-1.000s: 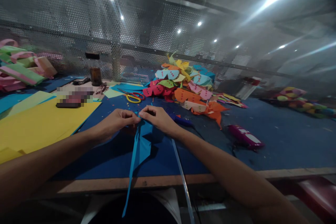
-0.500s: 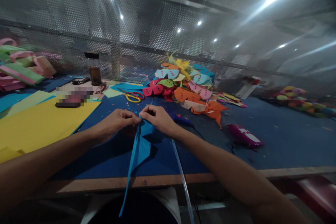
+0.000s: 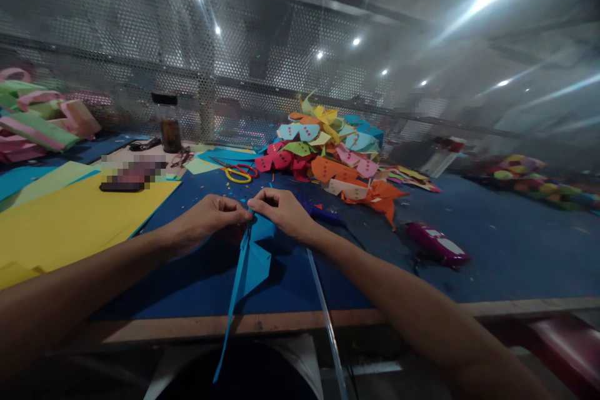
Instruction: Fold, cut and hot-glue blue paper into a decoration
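A folded blue paper piece (image 3: pixel 255 262) hangs between my hands, its long narrow strip reaching down past the table's front edge. My left hand (image 3: pixel 222 215) pinches its top from the left, thumb and finger pressed together. From the right, my right hand (image 3: pixel 276 206) pinches the same top end, the fingertips of both hands almost touching. Just right of the paper, a clear glue stick (image 3: pixel 325 319) slants down over the table edge from a blue glue gun (image 3: pixel 327 215). Scissors with yellow and red handles (image 3: pixel 239 175) lie beyond my hands.
Colourful cut-paper shapes (image 3: pixel 335 169) are heaped behind my right hand. A purple device (image 3: pixel 438 244) lies to the right. Yellow sheets (image 3: pixel 84 219) cover the left side, with a phone (image 3: pixel 122 186) on them. A dark-lidded jar (image 3: pixel 169 128) stands at the back left.
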`<action>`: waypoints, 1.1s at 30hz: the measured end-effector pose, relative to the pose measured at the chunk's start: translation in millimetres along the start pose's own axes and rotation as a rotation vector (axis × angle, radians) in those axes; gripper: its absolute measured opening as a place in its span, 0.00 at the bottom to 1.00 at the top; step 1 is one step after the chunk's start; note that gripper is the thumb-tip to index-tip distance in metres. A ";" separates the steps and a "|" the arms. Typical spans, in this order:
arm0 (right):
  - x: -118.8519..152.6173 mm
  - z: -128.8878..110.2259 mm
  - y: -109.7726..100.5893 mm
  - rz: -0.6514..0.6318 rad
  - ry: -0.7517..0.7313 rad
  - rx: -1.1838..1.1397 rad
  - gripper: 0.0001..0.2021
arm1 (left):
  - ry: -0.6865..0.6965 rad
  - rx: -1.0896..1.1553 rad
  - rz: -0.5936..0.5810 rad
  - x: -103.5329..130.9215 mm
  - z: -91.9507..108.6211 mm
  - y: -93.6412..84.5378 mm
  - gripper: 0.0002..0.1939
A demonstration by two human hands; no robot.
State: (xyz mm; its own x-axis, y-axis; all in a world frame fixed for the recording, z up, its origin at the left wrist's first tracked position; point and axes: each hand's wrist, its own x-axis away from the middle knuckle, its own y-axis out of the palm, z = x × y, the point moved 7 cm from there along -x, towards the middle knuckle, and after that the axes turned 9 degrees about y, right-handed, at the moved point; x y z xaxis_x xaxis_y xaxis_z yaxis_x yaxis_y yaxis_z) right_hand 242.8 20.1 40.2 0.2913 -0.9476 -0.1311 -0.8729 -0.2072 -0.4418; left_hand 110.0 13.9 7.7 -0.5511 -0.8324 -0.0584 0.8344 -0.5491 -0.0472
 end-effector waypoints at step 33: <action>0.0 -0.1 -3.6 0.001 -0.030 -0.034 0.24 | -0.002 0.055 -0.020 0.6 0.3 3.5 0.17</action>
State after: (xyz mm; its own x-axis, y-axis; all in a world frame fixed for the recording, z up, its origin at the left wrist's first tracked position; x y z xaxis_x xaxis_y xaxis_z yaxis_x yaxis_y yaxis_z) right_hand 245.8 20.8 41.9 0.3016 -0.9402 -0.1583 -0.8857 -0.2149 -0.4114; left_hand 112.6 11.5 7.8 -0.5679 -0.8212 -0.0556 0.8223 -0.5691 0.0064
